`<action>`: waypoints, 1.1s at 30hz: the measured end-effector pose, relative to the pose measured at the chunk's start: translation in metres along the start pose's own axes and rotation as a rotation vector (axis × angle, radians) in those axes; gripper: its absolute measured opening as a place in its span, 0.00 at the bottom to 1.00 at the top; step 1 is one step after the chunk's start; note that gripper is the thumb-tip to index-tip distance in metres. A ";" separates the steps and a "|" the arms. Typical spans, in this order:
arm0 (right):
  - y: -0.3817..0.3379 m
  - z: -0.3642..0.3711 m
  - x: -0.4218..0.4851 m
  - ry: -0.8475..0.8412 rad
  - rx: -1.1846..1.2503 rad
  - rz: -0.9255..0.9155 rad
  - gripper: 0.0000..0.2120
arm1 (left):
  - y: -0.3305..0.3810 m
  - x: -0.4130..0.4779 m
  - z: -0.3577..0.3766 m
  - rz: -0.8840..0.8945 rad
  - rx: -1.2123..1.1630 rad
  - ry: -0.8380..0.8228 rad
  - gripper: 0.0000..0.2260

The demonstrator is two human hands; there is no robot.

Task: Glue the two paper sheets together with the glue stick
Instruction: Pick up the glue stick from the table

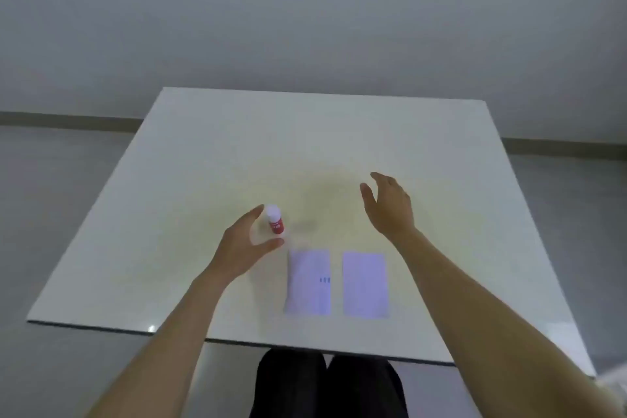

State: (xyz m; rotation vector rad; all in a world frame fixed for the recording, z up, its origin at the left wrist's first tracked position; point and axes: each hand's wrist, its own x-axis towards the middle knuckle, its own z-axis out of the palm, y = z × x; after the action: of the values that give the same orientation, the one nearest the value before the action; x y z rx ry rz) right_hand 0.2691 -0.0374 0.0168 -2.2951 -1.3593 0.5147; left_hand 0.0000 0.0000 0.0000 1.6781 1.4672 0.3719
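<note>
Your left hand (242,244) is cupping around the glue stick (274,219), fingers (256,214) spread and released, thumb just near of it; whether they are touching it is unclear. The stick is standing upright on the table (203,153), left of centre. Your right hand (390,205) is hovering further right, fingers loose, holding nothing. The two sheets are lying side by side, apart, at the near edge: left sheet (308,282), right sheet (364,283).

Both bare arms reach forward
Left hand (242,243) cupped, thumb and fingers apart — right hand (390,205) raised, loosely spread.
</note>
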 end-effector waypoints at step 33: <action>-0.010 -0.007 -0.130 -0.164 0.503 -0.163 0.25 | 0.051 -0.079 0.066 0.814 0.226 0.330 0.21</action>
State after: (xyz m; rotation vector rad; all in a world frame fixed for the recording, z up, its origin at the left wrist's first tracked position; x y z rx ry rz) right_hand 0.2068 -0.1492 0.0403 -1.7531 -1.2957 0.8906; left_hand 0.0585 -0.0957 0.0227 2.4515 0.9956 0.9851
